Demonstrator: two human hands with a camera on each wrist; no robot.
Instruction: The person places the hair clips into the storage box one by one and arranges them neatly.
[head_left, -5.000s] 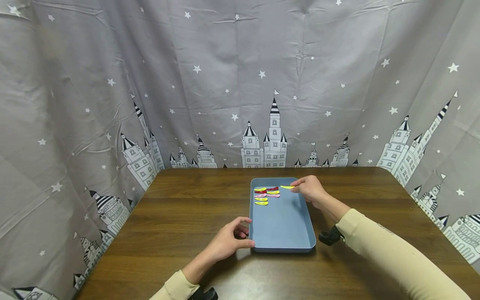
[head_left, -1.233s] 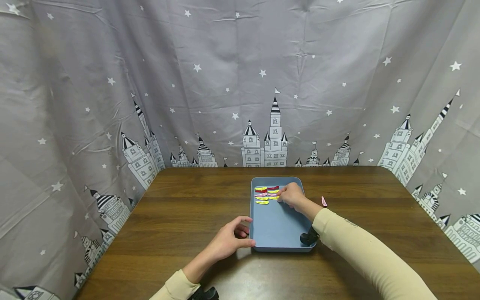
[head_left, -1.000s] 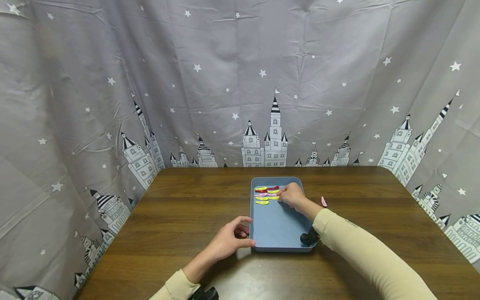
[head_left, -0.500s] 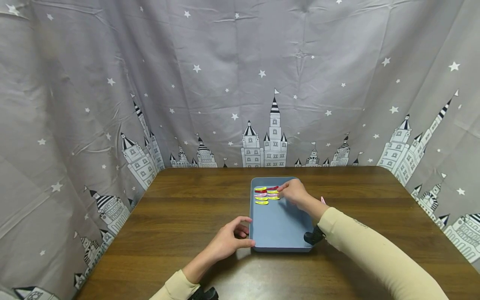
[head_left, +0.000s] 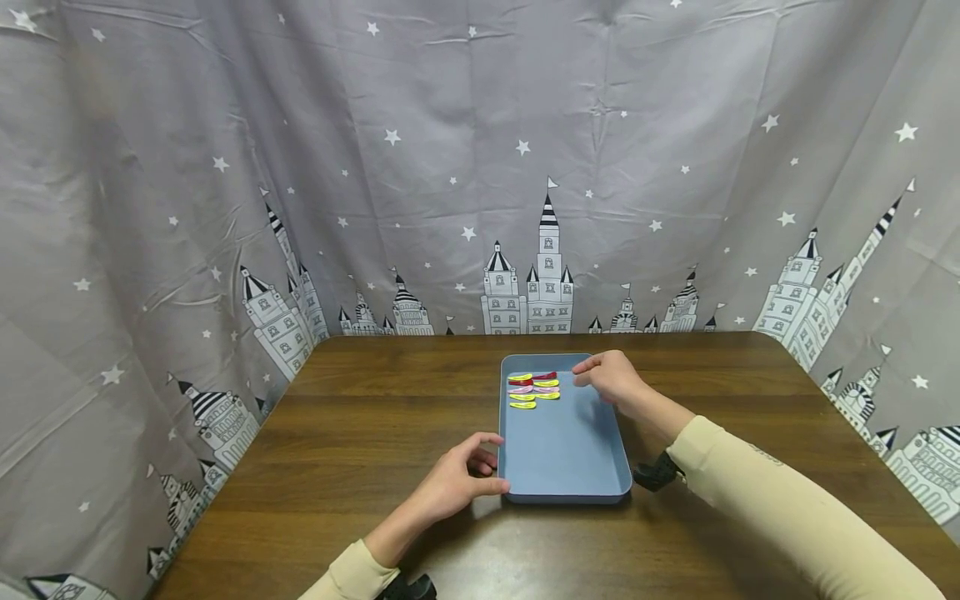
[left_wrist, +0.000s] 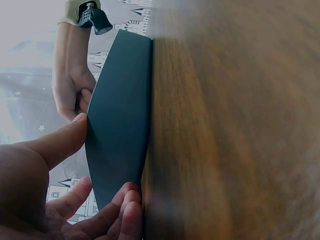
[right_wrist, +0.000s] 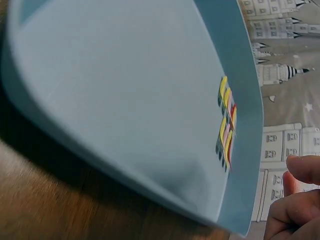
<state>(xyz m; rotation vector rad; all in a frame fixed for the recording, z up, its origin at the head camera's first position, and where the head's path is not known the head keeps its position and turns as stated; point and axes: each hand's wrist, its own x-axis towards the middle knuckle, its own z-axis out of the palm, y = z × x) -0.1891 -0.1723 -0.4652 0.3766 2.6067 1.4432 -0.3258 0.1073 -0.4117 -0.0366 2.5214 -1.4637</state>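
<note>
A blue-grey tray (head_left: 566, 454) holds two columns of small snap hair clips at its far left: a red clip (head_left: 547, 376), a pink clip (head_left: 547, 389), a yellow clip (head_left: 548, 396) and several others. My left hand (head_left: 452, 479) rests against the tray's left side. In the left wrist view its thumb (left_wrist: 79, 120) meets the rim and other fingers touch the outer wall. Over the tray's far right part is my right hand (head_left: 621, 385); the right wrist view shows thumb and forefinger apart, with nothing visible between them, and the other fingers bent.
The tray stands on a brown wooden table (head_left: 375, 417). Behind it hangs a grey curtain (head_left: 420, 192) printed with stars and castles. Each wrist wears a black camera, the right one (head_left: 656, 473) beside the tray's right edge.
The yellow clip pinched by my right hand earlier lies at the bottom of the right column. That hand has released it and moved right, its arm covering the loose pink clip's spot. Left hand stays.
</note>
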